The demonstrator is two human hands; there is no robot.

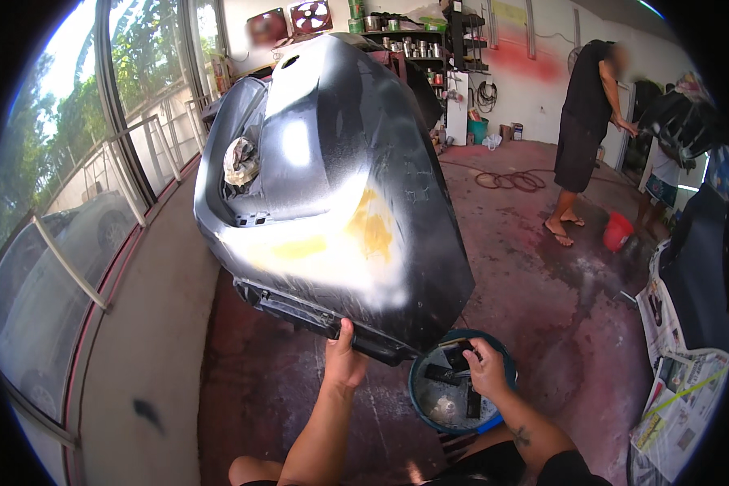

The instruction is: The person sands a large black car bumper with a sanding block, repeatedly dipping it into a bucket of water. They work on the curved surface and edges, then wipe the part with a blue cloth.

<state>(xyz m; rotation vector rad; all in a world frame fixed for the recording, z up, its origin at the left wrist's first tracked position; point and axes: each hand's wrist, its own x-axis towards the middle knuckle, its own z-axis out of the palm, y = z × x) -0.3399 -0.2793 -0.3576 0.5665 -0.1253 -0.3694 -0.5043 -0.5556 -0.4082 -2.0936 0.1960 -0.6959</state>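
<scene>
A large car bumper [340,130], black and grey with white primer and yellowish filler patches, is tilted up before me. My left hand [346,362] grips its lower edge, thumb up, fingers hidden underneath. Below its right corner stands a round bucket [415,398] of cloudy water. Over the water, my right hand [486,370] is closed on a dark flat piece [455,355] that resembles sandpaper; its exact kind is unclear. Black blocks [473,402] lie in the bucket, close to that hand. Crumpled paper [240,161] sits in the bumper's left opening.
To the right, a dark panel [688,267] rests beside newspaper [680,413]. Farther off, a person [587,105] stands near a red bucket [617,232], with another person partly visible. A hose [510,178] lies coiled on the floor. Shelves [413,49] hold cans; windows line the left.
</scene>
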